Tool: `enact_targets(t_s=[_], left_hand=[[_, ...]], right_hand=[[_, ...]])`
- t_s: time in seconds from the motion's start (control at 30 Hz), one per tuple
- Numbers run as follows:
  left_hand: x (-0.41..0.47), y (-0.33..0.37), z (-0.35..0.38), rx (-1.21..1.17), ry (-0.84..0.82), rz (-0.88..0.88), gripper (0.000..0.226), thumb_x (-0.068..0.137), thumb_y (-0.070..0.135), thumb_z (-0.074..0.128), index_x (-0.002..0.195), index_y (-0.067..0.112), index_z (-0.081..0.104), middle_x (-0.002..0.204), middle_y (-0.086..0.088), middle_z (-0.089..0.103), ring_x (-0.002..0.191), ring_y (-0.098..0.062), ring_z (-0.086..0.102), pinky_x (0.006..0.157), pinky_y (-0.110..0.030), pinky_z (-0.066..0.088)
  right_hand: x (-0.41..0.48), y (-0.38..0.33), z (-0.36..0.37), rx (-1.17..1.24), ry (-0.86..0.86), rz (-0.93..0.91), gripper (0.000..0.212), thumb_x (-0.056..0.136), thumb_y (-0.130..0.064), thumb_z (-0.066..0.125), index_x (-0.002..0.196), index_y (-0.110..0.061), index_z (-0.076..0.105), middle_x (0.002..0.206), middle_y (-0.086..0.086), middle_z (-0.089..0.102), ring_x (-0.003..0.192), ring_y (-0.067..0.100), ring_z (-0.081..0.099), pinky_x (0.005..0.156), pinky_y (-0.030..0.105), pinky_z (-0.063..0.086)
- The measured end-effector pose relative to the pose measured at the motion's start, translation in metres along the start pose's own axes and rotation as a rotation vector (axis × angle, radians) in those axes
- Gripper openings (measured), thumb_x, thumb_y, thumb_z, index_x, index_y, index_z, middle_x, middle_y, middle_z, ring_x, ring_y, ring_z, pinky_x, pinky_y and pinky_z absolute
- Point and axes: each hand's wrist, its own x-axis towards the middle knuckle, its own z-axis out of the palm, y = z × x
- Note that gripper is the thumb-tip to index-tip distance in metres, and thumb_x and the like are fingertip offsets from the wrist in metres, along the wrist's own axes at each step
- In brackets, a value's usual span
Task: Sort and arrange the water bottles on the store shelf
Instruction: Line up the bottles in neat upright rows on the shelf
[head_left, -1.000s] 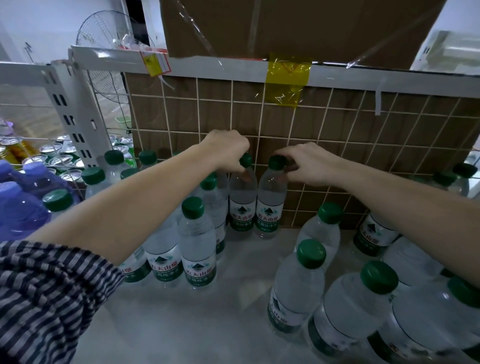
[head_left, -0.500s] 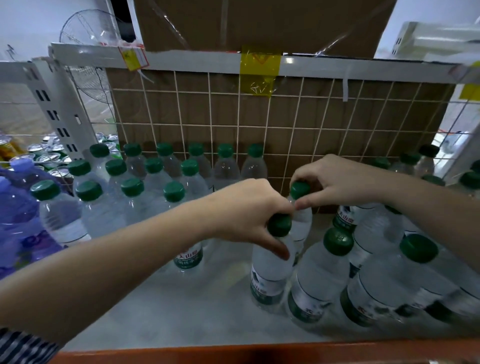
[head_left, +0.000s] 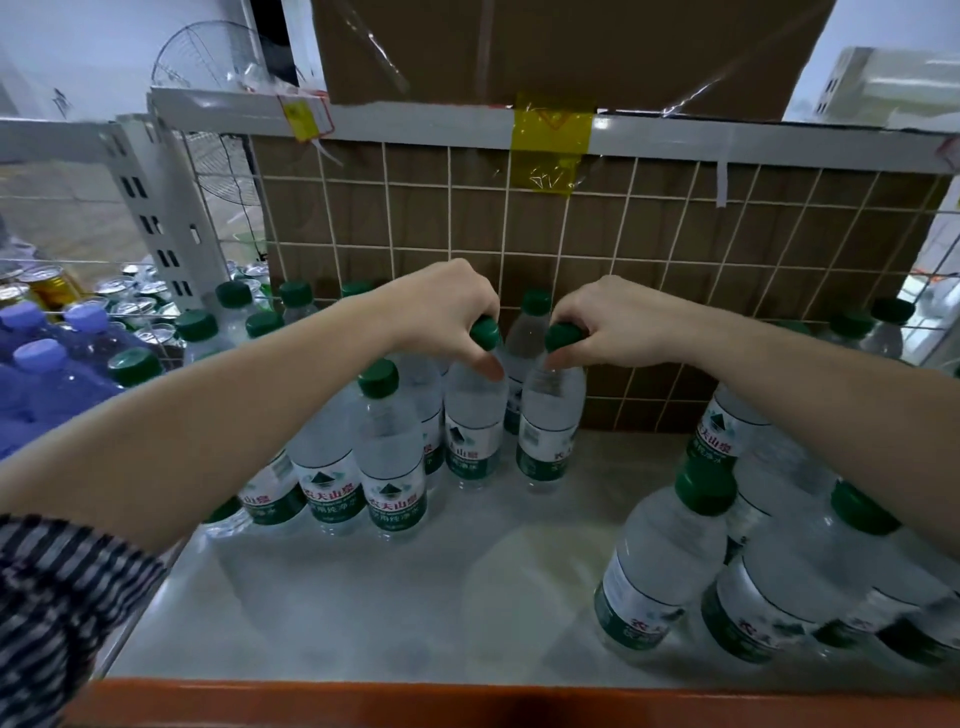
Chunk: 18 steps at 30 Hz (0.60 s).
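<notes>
Clear water bottles with green caps and green labels stand on a pale shelf (head_left: 363, 597). My left hand (head_left: 447, 312) pinches the cap of one upright bottle (head_left: 472, 415) near the back middle. My right hand (head_left: 608, 322) pinches the cap of a second upright bottle (head_left: 550, 421) right beside it. Both bottles stand at the right end of a tidy block of bottles (head_left: 358, 467) on the left. A loose cluster of bottles (head_left: 670, 561) crowds the front right; a few there lean.
A wire grid backed by brown board (head_left: 675, 260) closes the rear. An orange rail (head_left: 467, 701) edges the shelf front. Purple-capped bottles (head_left: 41, 364) and cans (head_left: 130, 291) fill the neighbouring bay on the left. A cardboard box (head_left: 561, 47) sits overhead.
Both hands took a bottle each by the cap from the right cluster and carried them back and left, to the end of the tidy block. The camera has tilted down slightly.
</notes>
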Motion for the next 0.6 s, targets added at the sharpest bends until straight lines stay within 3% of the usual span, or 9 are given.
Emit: enact_targets(t_s=[0.17, 0.3, 0.4, 0.6], left_hand=[[0.003, -0.011, 0.014, 0.055, 0.033, -0.046, 0.04, 0.077, 0.049, 0.073, 0.082, 0.012, 0.06, 0.065, 0.008, 0.048, 0.064, -0.014, 0.05, 0.059, -0.025, 0.035], [0.0, -0.017, 0.011, -0.011, -0.008, 0.007, 0.04, 0.08, 0.035, 0.074, 0.112, 0.016, 0.062, 0.079, 0.013, 0.052, 0.072, -0.007, 0.051, 0.069, -0.026, 0.043], [0.0, -0.022, 0.011, 0.054, 0.024, 0.01, 0.031, 0.083, 0.03, 0.071, 0.109, 0.015, 0.064, 0.07, 0.02, 0.041, 0.066, -0.006, 0.045, 0.066, -0.024, 0.036], [0.004, -0.027, 0.016, 0.057, 0.07, -0.032, 0.03, 0.08, 0.035, 0.072, 0.102, 0.015, 0.066, 0.069, 0.016, 0.045, 0.068, -0.01, 0.049, 0.063, -0.026, 0.039]], right_hand=[[0.017, -0.003, 0.013, 0.06, 0.096, 0.054, 0.035, 0.087, -0.049, 0.064, 0.096, -0.015, 0.066, 0.073, -0.004, 0.058, 0.06, 0.008, 0.054, 0.052, 0.021, 0.036], [0.02, -0.004, 0.011, 0.099, 0.03, 0.018, 0.039, 0.084, -0.046, 0.068, 0.112, -0.02, 0.06, 0.088, -0.009, 0.058, 0.075, 0.006, 0.056, 0.061, 0.021, 0.041], [0.02, -0.003, 0.007, 0.113, -0.012, -0.025, 0.04, 0.082, -0.041, 0.073, 0.114, -0.022, 0.057, 0.098, -0.007, 0.06, 0.081, 0.007, 0.057, 0.068, 0.022, 0.047], [0.028, -0.004, 0.008, 0.135, -0.015, 0.052, 0.032, 0.079, -0.037, 0.076, 0.1, -0.02, 0.059, 0.084, -0.005, 0.064, 0.069, 0.006, 0.065, 0.055, 0.017, 0.046]])
